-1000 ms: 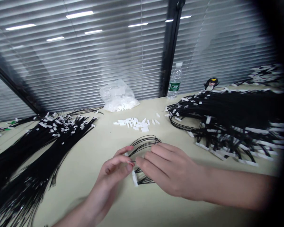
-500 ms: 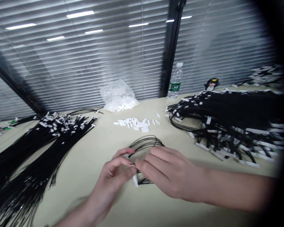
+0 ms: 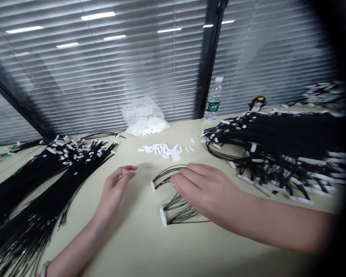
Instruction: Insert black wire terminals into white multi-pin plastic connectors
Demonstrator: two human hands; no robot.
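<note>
"Wires [image 3: 173,221] lay on the table [image 3: 138,250] in front of you, partly under your right hand [image 3: 209,188]."

"Your right fingers were pinched on some of them, but I couldn't tell how many."

"What about your left hand [image 3: 113,190]?"

"It was off to the left, apart from the wires. Its fingers were curled, with a little gap by the thumb, and held nothing I could see."

"White bits [image 3: 161,149] lay past your hands, near a bag [image 3: 145,117]."
</note>
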